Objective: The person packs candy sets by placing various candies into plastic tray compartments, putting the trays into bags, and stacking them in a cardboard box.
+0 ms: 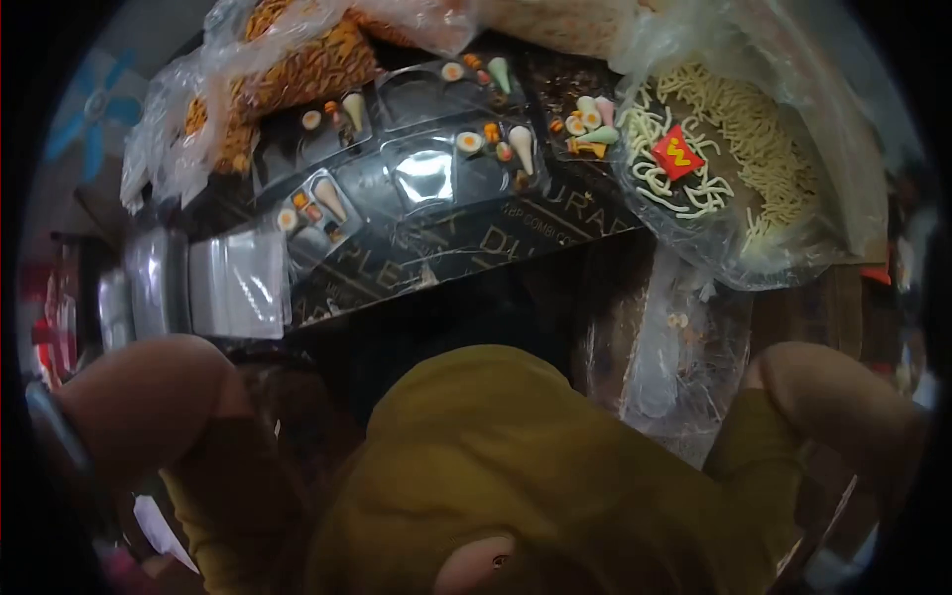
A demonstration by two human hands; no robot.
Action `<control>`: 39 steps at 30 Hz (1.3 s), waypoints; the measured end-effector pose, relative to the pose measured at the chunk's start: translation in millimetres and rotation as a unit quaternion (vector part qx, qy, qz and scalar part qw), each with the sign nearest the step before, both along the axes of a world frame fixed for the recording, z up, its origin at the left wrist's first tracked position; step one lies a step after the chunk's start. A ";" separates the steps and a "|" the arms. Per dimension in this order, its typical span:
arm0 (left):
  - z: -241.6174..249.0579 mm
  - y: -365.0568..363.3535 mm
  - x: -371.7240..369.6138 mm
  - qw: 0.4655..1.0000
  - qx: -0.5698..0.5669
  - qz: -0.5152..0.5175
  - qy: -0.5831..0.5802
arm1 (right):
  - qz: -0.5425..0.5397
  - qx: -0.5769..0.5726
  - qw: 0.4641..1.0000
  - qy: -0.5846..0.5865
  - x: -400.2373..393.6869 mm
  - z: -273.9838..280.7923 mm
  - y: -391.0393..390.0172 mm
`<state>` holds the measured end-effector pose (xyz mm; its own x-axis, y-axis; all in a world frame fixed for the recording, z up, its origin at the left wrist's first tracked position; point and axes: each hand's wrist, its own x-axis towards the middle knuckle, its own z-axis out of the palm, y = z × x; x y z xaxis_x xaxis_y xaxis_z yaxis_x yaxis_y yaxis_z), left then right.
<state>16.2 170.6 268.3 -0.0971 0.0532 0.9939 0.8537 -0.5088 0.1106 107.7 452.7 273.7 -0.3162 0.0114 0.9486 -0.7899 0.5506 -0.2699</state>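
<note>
I cannot see my fingers; both arms bend out of view. The trays [426, 174] lie far ahead of them on the tabletop [516, 248]: thin, light, slippery plastic; I would hold the rims.

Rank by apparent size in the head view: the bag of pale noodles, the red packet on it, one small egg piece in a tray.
1. bag of pale noodles
2. red packet
3. egg piece

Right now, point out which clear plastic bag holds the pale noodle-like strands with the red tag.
The bag at upper right: its pale strands surround a red tag. The bags at upper left hold orange snacks instead.
</note>
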 end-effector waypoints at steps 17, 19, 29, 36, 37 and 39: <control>33.7 -38.0 116.0 0.991 0.030 0.016 0.131 | 0.249 -0.029 0.943 0.218 20.5 56.5 -29.1; 37.3 -40.1 124.4 0.988 0.042 0.009 0.151 | 0.270 -0.030 0.934 0.234 26.2 62.6 -27.0; 42.0 -10.5 161.0 0.983 0.040 -0.024 0.175 | 0.349 -0.089 0.897 0.254 46.3 13.2 -97.0; 27.3 121.5 169.1 0.970 -0.052 -0.206 0.116 | 0.379 -0.094 0.868 0.307 55.7 9.0 -109.4; 25.8 139.2 172.1 0.966 -0.068 -0.223 0.109 | 0.375 -0.095 0.869 0.309 55.0 7.8 -111.1; 19.4 183.5 181.9 0.959 -0.089 -0.252 0.099 | 0.384 -0.089 0.866 0.307 55.1 9.7 -113.2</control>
<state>198.1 354.1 287.8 0.1749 0.2139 0.9611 0.5177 -0.8503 0.0950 162.8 339.6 283.3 0.2689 0.1846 0.9453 -0.9296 -0.2072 0.3049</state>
